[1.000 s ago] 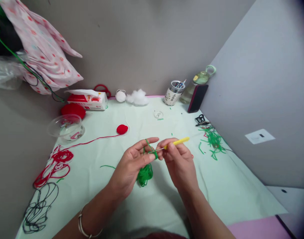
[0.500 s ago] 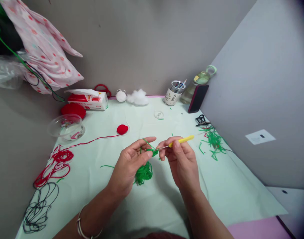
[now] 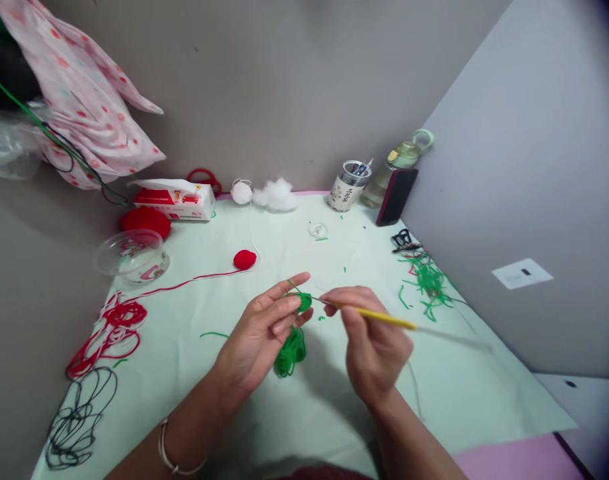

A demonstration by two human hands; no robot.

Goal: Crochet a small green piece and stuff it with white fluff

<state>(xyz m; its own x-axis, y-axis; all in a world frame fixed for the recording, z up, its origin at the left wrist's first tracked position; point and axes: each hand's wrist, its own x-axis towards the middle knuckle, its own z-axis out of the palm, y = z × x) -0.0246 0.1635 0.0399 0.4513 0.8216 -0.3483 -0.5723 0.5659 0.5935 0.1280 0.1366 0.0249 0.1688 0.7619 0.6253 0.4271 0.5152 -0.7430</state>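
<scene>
My left hand (image 3: 257, 337) pinches a small green crochet piece (image 3: 303, 302), with green yarn looped over its forefinger. A bundle of green yarn (image 3: 289, 351) hangs just below that hand, above the pale green cloth (image 3: 459, 380). My right hand (image 3: 372, 343) grips a yellow-handled crochet hook (image 3: 379, 315). The hook's metal tip reaches the green piece, and its handle points right and slightly down.
A red crochet ball (image 3: 244, 259) trails red yarn toward a red tangle (image 3: 107, 333) at left, above black yarn (image 3: 77, 417). Green scraps (image 3: 427, 283) lie right. Along the back stand a tissue box (image 3: 174, 198), a clear bowl (image 3: 132, 253), stuffing (image 3: 274, 195), a pen cup (image 3: 348, 185), a bottle (image 3: 397, 163).
My right hand has turned and dropped, so the hook's yellow handle swung from pointing up-right to pointing right and down. My left hand shifted slightly with the green piece.
</scene>
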